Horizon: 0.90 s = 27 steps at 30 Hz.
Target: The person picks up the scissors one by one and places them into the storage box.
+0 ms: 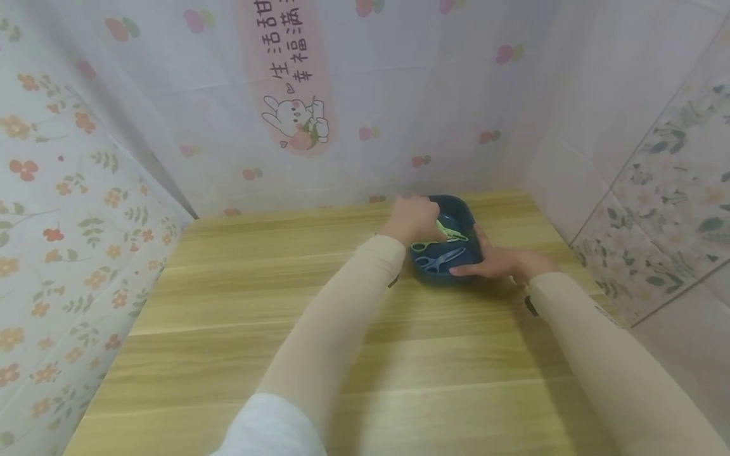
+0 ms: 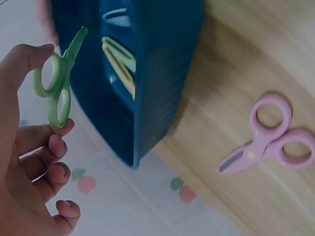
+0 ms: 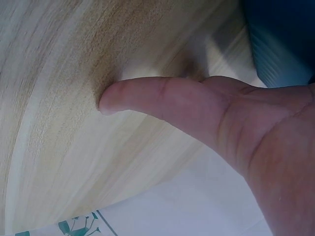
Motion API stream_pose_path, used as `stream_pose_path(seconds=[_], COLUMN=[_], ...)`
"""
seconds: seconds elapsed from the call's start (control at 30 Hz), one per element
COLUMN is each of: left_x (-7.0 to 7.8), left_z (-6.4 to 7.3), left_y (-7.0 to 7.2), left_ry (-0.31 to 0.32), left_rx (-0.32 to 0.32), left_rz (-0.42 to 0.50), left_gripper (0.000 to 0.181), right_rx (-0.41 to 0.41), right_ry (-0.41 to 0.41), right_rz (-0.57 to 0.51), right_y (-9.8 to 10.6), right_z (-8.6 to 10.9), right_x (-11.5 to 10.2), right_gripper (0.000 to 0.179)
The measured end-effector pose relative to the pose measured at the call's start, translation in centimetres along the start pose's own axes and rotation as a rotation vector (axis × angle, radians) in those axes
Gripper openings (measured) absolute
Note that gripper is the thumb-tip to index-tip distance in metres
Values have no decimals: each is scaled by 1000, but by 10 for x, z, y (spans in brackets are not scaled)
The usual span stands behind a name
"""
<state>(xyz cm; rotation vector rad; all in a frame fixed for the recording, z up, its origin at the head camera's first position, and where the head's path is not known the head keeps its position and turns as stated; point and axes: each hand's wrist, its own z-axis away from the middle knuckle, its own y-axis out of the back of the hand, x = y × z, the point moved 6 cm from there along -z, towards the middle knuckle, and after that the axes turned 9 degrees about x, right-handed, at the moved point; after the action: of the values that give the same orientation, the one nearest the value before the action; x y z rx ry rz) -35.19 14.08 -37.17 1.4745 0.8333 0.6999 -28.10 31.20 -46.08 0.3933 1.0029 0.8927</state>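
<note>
In the left wrist view, my left hand (image 2: 29,137) pinches a pair of green scissors (image 2: 64,81) by the handle rings, thumb on one, index fingertip on the other. The head view has this hand (image 1: 412,218) over the dark blue plastic bin (image 1: 456,206). Blue scissors (image 1: 441,259) lie in the bin, with green scissors (image 1: 424,246) beside them. My right hand (image 1: 493,261) is spread at the bin's near right corner, thumb and fingers apart. The right wrist view shows its straight thumb (image 3: 162,98), with the bin (image 3: 280,44) at upper right.
A pair of pink scissors (image 2: 268,140) lies on the wooden table (image 1: 239,304) outside the bin; my left arm seems to hide it in the head view. Patterned cloth (image 1: 399,95) hangs behind the table, with more sheets at both sides.
</note>
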Motion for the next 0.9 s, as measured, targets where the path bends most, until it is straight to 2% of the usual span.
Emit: stream_pose_path(seconds=[0.2, 0.47, 0.63, 0.9], left_x=[9, 13, 15, 17], left_z=[-3, -6, -2, 5], left_y=[-15, -13, -15, -13], left_ry=[39, 37, 50, 62], left_rx=[-13, -24, -73, -99], left_rz=[-29, -57, -76, -114], left_gripper=[53, 58, 58, 58], right_rx=[-3, 11, 16, 27], right_ry=[5, 14, 13, 11], right_rz=[17, 18, 16, 6], right_y=[-1, 1, 0, 1], right_z=[1, 1, -2, -3], right_x=[-1, -2, 0, 2], right_gripper=[147, 146, 147, 149])
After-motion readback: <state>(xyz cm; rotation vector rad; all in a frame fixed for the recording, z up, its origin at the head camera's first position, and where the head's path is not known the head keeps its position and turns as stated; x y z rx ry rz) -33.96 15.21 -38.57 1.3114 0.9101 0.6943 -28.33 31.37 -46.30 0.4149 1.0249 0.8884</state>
